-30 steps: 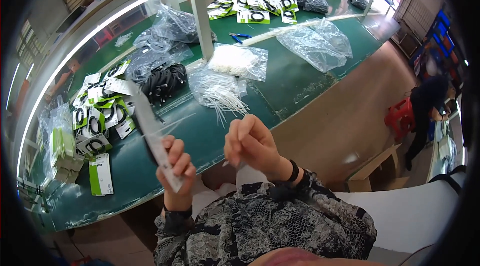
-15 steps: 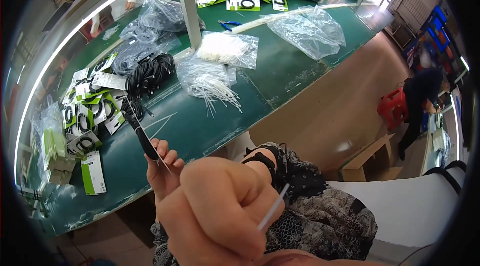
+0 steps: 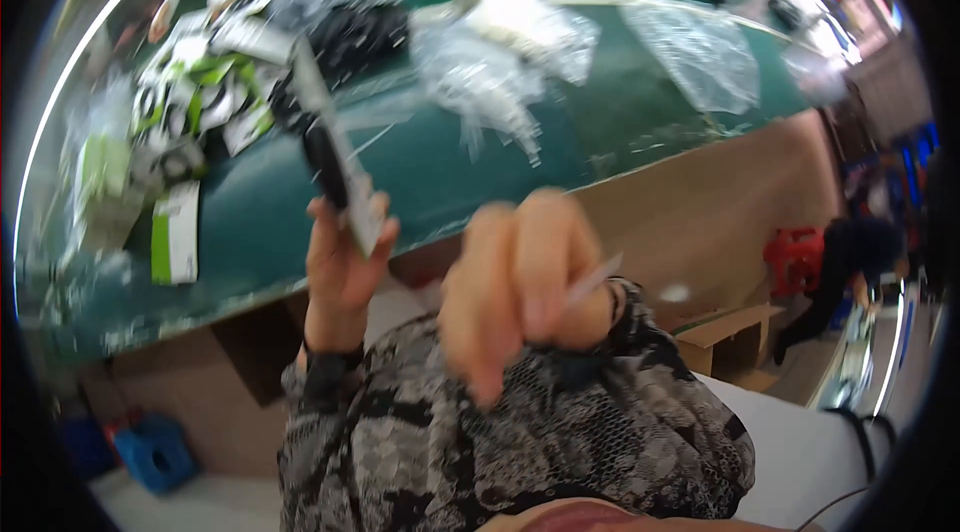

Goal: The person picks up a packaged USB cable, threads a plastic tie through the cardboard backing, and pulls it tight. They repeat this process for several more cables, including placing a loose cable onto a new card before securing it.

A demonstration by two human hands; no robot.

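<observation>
Here's the left hand (image 3: 345, 267), left of centre in the frame, fingers closed on the lower end of a long white card (image 3: 345, 172) that tilts up and to the left. A black cable (image 3: 322, 164) runs along the card's left side, its upper end lying in front of the pile on the table (image 3: 270, 232). And at the centre, badly blurred, the right hand (image 3: 520, 282): fingers curled in, pinching a thin pale strip (image 3: 595, 279) that pokes out toward the right. The two hands are apart, both on the near side of the table's edge.

Over to the upper left, a heap of green-and-white carded cables (image 3: 200, 102), with one green-and-white card (image 3: 177, 237) lying flat just below it. Top centre, a dark bundle of cables (image 3: 360, 37) sits left of a clear bag with thin white strips (image 3: 480, 82) spilling downward. Another clear bag (image 3: 700, 57) lies at the upper right. Far right, a red stool (image 3: 795, 262) stands beside a person in dark clothes (image 3: 862, 247), with an open cardboard box (image 3: 730, 342) below.
</observation>
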